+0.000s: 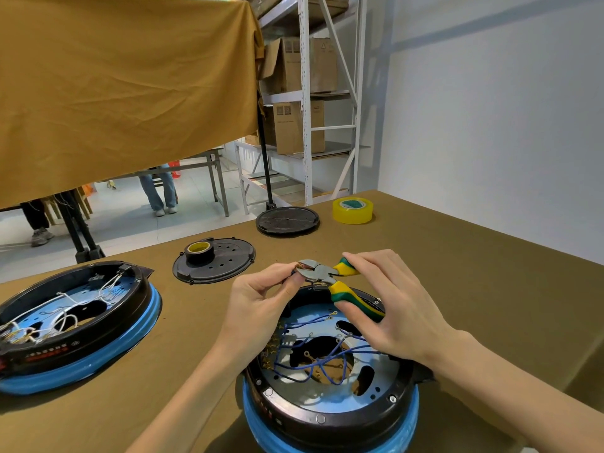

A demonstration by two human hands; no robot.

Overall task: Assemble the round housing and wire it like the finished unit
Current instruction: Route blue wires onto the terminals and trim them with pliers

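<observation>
A round black housing on a blue ring (330, 416) stands right in front of me, its metal plate crossed by blue wires (313, 364). Above its far rim my right hand (389, 315) grips the green-and-yellow handles of side cutters (322, 272). My left hand (261, 305) pinches a stripped copper wire end (299, 266) at the cutter jaws. A second round housing with white wires (68, 322) lies at the left.
A black perforated cover (228, 263) carries a roll of black tape (198, 252). Farther back lie another black round cover (287, 221) and a yellow tape roll (353, 210). A brown cloth covers the table (457, 273). Shelving with cartons and people's legs show beyond.
</observation>
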